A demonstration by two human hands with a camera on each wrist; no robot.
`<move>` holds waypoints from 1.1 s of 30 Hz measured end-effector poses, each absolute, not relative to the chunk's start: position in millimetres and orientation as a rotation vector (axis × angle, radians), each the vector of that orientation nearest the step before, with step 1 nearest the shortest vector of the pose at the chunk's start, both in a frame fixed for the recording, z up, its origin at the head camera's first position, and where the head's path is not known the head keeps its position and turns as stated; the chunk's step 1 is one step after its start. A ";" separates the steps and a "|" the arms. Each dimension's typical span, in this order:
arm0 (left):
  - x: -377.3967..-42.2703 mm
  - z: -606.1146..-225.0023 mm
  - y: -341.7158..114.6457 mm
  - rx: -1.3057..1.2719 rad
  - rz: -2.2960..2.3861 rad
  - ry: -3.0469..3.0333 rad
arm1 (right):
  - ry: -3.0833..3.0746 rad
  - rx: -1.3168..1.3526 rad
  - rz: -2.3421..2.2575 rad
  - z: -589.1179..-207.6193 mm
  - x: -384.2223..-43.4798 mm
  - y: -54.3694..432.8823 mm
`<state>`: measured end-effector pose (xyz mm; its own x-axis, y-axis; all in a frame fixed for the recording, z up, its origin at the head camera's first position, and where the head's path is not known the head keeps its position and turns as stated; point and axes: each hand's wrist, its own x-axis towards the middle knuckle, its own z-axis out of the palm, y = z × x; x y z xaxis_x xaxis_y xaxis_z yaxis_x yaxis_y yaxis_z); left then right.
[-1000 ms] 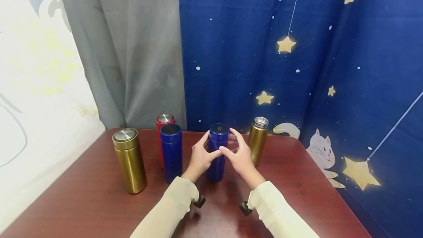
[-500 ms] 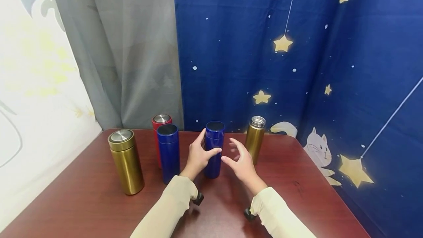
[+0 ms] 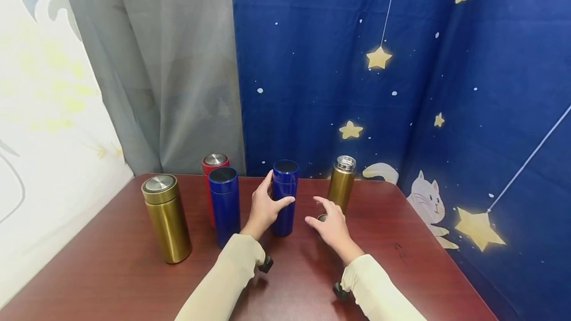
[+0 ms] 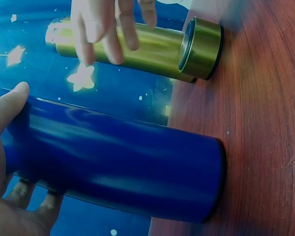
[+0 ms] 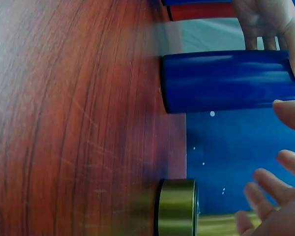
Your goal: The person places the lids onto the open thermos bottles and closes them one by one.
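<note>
My left hand [image 3: 263, 208] grips a blue thermos bottle [image 3: 283, 221], thumb across its front and fingers behind it. The bottle stands upright on the table with its dark-topped lid on. To its right, my right hand [image 3: 333, 226] hovers with fingers spread and loosely bent, touching nothing. Behind that hand stands a slim gold thermos bottle [image 3: 341, 185], its steel mouth uncovered. A loose gold lid [image 4: 202, 49] sits on the table beside this bottle, mostly hidden by the right hand in the head view.
On the left stand a second blue thermos bottle [image 3: 225, 212], a red one [image 3: 207, 182] partly behind it, and a wider gold one [image 3: 169, 222], all lidded. Curtains [image 3: 312, 63] hang behind the reddish-brown table [image 3: 294, 286].
My right hand has come away from the blue thermos bottle, moving right and down toward the gold lid. The left hand still holds the bottle. The digits on its lid display have gone dark.
</note>
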<state>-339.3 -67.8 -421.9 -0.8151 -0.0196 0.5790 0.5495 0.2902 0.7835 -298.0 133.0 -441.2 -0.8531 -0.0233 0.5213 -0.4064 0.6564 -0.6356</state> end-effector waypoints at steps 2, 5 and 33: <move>-341.8 -422.9 -67.6 -0.466 -1.545 -2.068 | -2.454 0.265 1.026 -442.5 -298.8 134.8; -345.0 -423.2 -67.9 -0.458 -1.536 -2.063 | -2.525 0.170 0.953 -444.4 -300.4 138.2; -368.4 -418.1 -82.7 -0.371 -1.548 -2.076 | -2.701 0.157 0.759 -465.9 -308.3 159.1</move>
